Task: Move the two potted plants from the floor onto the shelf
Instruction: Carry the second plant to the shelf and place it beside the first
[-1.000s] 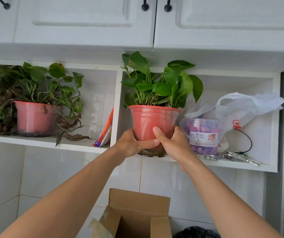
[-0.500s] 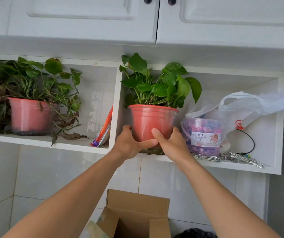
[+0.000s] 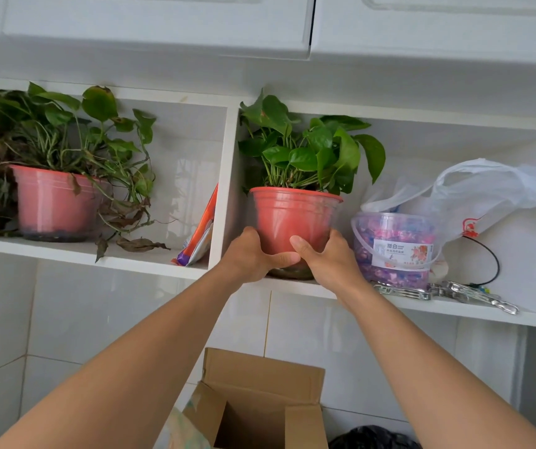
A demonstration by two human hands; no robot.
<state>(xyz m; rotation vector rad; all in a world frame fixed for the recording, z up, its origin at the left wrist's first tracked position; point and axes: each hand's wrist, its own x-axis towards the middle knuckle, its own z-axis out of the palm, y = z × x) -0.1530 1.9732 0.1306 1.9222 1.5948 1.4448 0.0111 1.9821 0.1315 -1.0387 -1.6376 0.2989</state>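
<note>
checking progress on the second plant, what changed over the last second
Both hands, left hand and right hand, eased the green pothos pot a little deeper into the right compartment; its base now sits at the shelf edge. Grip unchanged. The wilted pothos pot, plastic tub and bag stayed put.

Setting: a home utility or kitchen corner is being indicated. White panelled cabinet doors point(image 3: 163, 24) are being seen above an open white shelf point(image 3: 150, 262) set against glossy white wall tiles point(image 3: 104, 312). Household clutter is being kept there: a plastic bag point(image 3: 499, 189), a labelled tub point(image 3: 396, 247), a cardboard box point(image 3: 260, 400) below.
</note>
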